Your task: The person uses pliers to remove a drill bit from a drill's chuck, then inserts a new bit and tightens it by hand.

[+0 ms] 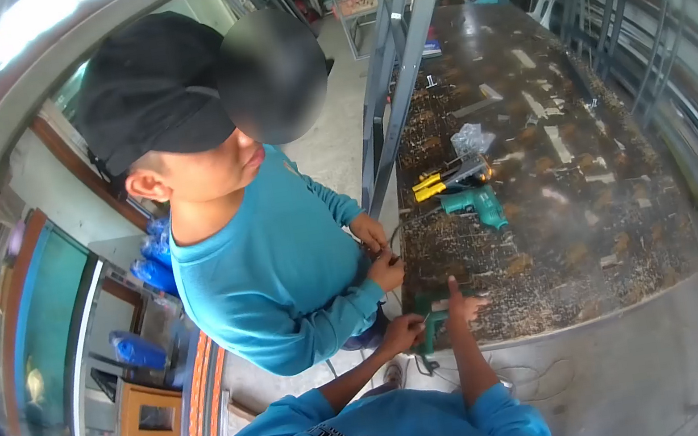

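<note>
My left hand (404, 333) is at the near left corner of the dark worktable (544, 252), its fingers pinched at a small pale piece too small to name. Right beside it is a green tool (428, 332) at the table edge, partly hidden by my hands. My right hand (465, 305) is over the table just right of that tool, thumb and fingers spread, with nothing visibly gripped. A co-worker in a blue shirt and black cap (153, 85) stands at the left, both hands (380, 254) close together by the table edge.
Farther up the table lie a green power tool (478, 206), a yellow-handled tool (430, 187), a clear plastic bag (472, 139) and tape scraps. Grey metal bars (399, 57) rise at the table's left side. A cable (540, 377) lies on the floor below the near edge.
</note>
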The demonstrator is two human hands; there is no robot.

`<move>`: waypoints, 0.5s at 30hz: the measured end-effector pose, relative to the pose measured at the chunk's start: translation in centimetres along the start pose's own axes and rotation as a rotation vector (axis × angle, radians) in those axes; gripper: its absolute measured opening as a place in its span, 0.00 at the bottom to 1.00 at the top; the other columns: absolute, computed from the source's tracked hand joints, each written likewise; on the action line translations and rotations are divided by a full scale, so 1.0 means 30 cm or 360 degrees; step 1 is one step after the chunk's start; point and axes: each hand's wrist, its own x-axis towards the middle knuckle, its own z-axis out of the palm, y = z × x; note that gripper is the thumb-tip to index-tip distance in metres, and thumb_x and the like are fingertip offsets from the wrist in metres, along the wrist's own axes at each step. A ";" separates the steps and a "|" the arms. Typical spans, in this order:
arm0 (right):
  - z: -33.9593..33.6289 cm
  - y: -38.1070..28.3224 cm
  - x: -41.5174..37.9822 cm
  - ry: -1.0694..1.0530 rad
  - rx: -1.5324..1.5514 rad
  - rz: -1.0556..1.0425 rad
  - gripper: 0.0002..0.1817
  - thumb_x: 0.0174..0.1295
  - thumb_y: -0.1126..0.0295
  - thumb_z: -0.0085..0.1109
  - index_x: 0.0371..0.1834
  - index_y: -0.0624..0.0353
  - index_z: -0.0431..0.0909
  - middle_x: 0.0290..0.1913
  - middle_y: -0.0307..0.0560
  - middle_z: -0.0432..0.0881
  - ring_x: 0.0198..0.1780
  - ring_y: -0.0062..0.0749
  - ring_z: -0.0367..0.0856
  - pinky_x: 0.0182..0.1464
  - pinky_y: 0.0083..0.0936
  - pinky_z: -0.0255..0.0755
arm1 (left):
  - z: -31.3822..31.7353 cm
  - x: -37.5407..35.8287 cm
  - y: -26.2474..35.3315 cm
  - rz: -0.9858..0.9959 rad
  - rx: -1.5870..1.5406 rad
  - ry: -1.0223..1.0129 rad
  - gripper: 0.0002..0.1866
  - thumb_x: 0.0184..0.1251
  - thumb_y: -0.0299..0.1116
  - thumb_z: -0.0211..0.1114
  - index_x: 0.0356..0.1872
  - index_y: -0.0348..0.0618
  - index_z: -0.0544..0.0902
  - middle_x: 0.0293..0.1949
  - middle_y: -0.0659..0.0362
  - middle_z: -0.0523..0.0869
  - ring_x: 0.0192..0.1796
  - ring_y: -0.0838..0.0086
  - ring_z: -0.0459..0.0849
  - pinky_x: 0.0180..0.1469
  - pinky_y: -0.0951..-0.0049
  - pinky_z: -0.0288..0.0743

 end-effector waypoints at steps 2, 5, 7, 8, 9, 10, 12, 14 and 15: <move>0.080 -0.059 -0.032 0.0220 -0.0367 0.0033 0.57 0.40 0.46 0.67 0.69 0.57 0.43 0.56 0.66 0.69 0.57 0.54 0.68 0.58 0.44 0.61 | -0.094 0.059 -0.014 -0.0074 -0.0128 -0.0084 0.10 0.65 0.31 0.55 0.42 0.36 0.74 0.32 0.58 0.80 0.31 0.78 0.82 0.29 0.77 0.76; 0.107 0.003 0.029 -0.0017 -0.0430 -0.0295 0.57 0.38 0.51 0.68 0.69 0.58 0.41 0.53 0.64 0.72 0.55 0.56 0.70 0.57 0.45 0.61 | -0.153 0.093 -0.019 0.0006 -0.0345 0.0019 0.10 0.65 0.32 0.56 0.42 0.37 0.72 0.31 0.59 0.80 0.30 0.78 0.82 0.28 0.78 0.76; 0.104 0.004 0.038 -0.0123 -0.0449 -0.0266 0.57 0.36 0.60 0.66 0.70 0.57 0.40 0.53 0.63 0.72 0.57 0.55 0.68 0.56 0.45 0.61 | -0.194 0.157 -0.017 0.0045 -0.0403 -0.0033 0.10 0.64 0.29 0.56 0.42 0.37 0.71 0.32 0.56 0.80 0.25 0.76 0.80 0.25 0.78 0.76; 0.096 0.056 0.036 -0.0162 -0.0482 -0.0451 0.54 0.34 0.61 0.67 0.68 0.58 0.46 0.52 0.62 0.74 0.54 0.53 0.71 0.54 0.43 0.64 | -0.195 0.169 -0.029 0.0007 -0.0493 -0.0082 0.10 0.63 0.29 0.57 0.42 0.37 0.71 0.31 0.56 0.80 0.26 0.76 0.81 0.25 0.78 0.76; 0.105 0.072 0.026 -0.0203 -0.0515 -0.0645 0.52 0.33 0.62 0.67 0.67 0.59 0.52 0.51 0.61 0.75 0.52 0.51 0.74 0.52 0.40 0.67 | -0.205 0.191 -0.034 -0.0025 -0.0586 -0.0124 0.10 0.63 0.29 0.57 0.42 0.37 0.71 0.30 0.56 0.80 0.26 0.76 0.81 0.25 0.78 0.76; 0.097 0.093 -0.007 -0.0208 -0.0536 -0.0640 0.52 0.33 0.62 0.67 0.67 0.59 0.52 0.51 0.61 0.75 0.52 0.51 0.74 0.52 0.40 0.67 | -0.209 0.205 -0.040 0.0040 -0.0583 -0.0169 0.10 0.63 0.28 0.57 0.42 0.36 0.71 0.30 0.56 0.80 0.26 0.76 0.81 0.26 0.78 0.77; 0.065 0.101 -0.051 -0.0284 -0.0706 -0.0881 0.49 0.30 0.66 0.67 0.65 0.58 0.58 0.44 0.60 0.79 0.47 0.51 0.78 0.47 0.39 0.71 | -0.200 0.229 -0.041 0.0014 -0.0585 -0.0153 0.10 0.62 0.28 0.57 0.42 0.36 0.71 0.31 0.56 0.80 0.25 0.76 0.81 0.25 0.78 0.76; 0.031 0.109 -0.062 -0.0460 -0.0708 -0.0922 0.49 0.29 0.67 0.68 0.64 0.60 0.59 0.42 0.60 0.80 0.45 0.51 0.79 0.45 0.38 0.72 | -0.173 0.246 -0.034 -0.0049 -0.0529 -0.0144 0.10 0.62 0.28 0.57 0.42 0.36 0.72 0.31 0.55 0.80 0.28 0.76 0.81 0.28 0.77 0.75; 0.009 0.113 -0.068 -0.0658 -0.0689 -0.0968 0.49 0.28 0.68 0.68 0.63 0.62 0.60 0.40 0.59 0.80 0.43 0.50 0.80 0.43 0.37 0.73 | -0.140 0.261 -0.068 -0.0056 -0.0559 -0.0149 0.10 0.62 0.28 0.57 0.42 0.36 0.72 0.31 0.55 0.80 0.28 0.76 0.81 0.28 0.77 0.75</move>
